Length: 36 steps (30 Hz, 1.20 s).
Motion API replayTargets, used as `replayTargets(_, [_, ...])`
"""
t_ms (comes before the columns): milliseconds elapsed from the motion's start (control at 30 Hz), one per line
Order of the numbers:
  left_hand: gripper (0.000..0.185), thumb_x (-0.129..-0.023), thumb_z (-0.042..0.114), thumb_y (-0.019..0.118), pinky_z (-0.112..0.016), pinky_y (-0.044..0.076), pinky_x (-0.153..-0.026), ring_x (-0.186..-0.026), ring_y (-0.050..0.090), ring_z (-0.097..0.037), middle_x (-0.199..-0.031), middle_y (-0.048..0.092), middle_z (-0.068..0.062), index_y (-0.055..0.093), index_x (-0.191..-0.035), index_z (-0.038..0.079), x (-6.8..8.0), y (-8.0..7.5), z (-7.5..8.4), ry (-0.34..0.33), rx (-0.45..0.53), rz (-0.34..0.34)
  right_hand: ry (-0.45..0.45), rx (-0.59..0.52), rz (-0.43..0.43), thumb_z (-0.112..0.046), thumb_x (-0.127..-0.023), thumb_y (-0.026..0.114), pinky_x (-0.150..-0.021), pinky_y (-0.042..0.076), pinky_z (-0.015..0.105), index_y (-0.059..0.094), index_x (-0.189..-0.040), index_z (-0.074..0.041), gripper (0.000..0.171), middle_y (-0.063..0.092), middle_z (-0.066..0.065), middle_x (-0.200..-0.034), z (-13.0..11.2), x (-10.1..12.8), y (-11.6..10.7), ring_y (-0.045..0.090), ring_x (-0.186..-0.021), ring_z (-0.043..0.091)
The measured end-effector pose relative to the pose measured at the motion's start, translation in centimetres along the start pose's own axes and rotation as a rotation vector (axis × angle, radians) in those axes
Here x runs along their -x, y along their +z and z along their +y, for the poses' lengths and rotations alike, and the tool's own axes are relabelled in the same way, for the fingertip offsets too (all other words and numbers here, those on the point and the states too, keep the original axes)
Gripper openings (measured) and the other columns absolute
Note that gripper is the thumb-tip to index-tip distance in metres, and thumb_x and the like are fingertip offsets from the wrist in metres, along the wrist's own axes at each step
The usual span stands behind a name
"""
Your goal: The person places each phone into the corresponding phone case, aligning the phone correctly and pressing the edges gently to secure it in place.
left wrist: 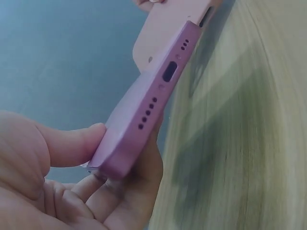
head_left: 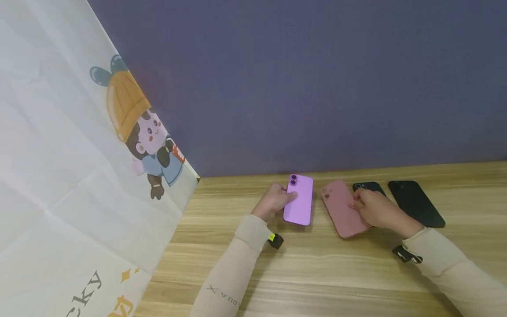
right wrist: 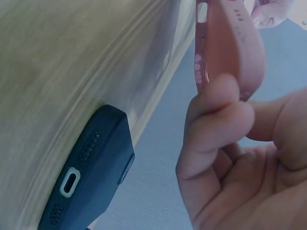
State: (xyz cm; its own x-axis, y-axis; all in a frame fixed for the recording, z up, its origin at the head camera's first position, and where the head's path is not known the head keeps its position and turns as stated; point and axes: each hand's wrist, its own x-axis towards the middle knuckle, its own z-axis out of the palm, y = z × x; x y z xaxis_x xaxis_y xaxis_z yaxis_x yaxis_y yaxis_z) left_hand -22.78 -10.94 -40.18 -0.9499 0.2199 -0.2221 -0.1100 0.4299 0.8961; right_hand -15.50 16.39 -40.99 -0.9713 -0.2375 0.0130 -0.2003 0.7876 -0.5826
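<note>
My left hand (head_left: pixel 275 199) pinches the purple phone (head_left: pixel 302 209), right hand (head_left: pixel 375 208) the pink case (head_left: pixel 341 212). Risk: one-edge grip lets the case twist, slip, hit the worktop (head_left: pixel 317 277).

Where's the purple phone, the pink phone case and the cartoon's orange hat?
Purple phone (head_left: pixel 300 204), head view: middle of its back.
Pink phone case (head_left: pixel 341 209), head view: middle of its back.
Orange hat (head_left: pixel 123 100), head view: middle of its crown.
</note>
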Motion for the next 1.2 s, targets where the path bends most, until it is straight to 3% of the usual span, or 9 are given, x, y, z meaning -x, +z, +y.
replayTargets(233, [0.021,-0.100,0.013,0.063,-0.034,0.061,-0.077,-0.083,0.071,-0.022,-0.097,0.072,-0.015,0.067,-0.112,-0.005,-0.07,0.17,-0.14,-0.013,0.063,-0.018,0.014,-0.004,0.010,-0.016,-0.108,0.049,-0.054,0.040,0.030,0.057,-0.116,0.009,0.027,0.059,0.006,-0.076,0.36,-0.03,0.02,0.051,-0.062,0.016])
replayTargets(533, [0.023,-0.101,0.010,0.061,-0.034,0.063,-0.076,-0.081,0.071,-0.021,-0.099,0.073,-0.017,0.066,-0.116,-0.007,-0.17,0.23,-0.16,-0.008,0.141,-0.069,0.019,-0.008,0.038,-0.018,-0.109,0.048,-0.052,0.040,0.030,0.058,-0.118,0.010,0.031,0.061,0.005,-0.075,0.49,-0.22,-0.21,0.051,-0.062,0.016])
replayTargets(1200, [0.027,-0.102,0.006,0.058,-0.037,0.064,-0.080,-0.091,0.073,-0.026,-0.107,0.072,-0.021,0.061,-0.124,-0.009,-0.38,0.48,-0.32,-0.035,0.182,-0.107,0.038,-0.085,0.045,-0.020,-0.111,0.043,-0.049,0.046,0.031,0.055,-0.117,0.010,0.033,0.061,0.008,-0.076,0.51,-0.52,-0.77,0.055,-0.062,0.017])
